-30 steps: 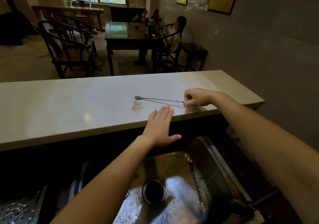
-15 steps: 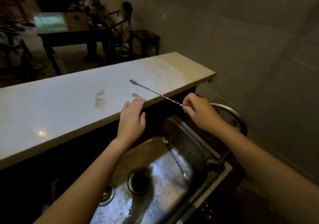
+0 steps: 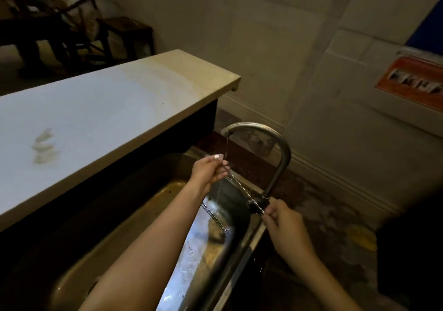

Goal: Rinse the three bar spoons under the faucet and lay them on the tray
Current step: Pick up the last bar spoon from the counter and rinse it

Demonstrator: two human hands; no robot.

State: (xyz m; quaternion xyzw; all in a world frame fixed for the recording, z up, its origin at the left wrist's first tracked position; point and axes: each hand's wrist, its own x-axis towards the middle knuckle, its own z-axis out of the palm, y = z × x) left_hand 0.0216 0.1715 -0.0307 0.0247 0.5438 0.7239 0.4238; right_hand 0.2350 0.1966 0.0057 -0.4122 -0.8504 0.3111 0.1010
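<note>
A thin twisted-stem bar spoon [image 3: 242, 190] runs slantwise over the steel sink [image 3: 148, 217], held at both ends. My left hand [image 3: 211, 171] pinches its upper end right under the curved faucet [image 3: 280, 152], where a thin stream of water falls. My right hand [image 3: 285, 226] grips the lower end near the faucet's base. A second twisted bar spoon [image 3: 214, 217] lies against the sink's inner wall below the stream. No tray is in view.
A pale stone counter [image 3: 100, 121] runs along the far side of the sink, with small wet marks on it. A tiled wall stands to the right, with an orange sign [image 3: 412, 83]. Dark wooden furniture [image 3: 72, 30] sits behind the counter.
My right hand carried the spoon off the counter to the faucet. My left hand left the counter edge and took the spoon's other end. Water now runs over it.
</note>
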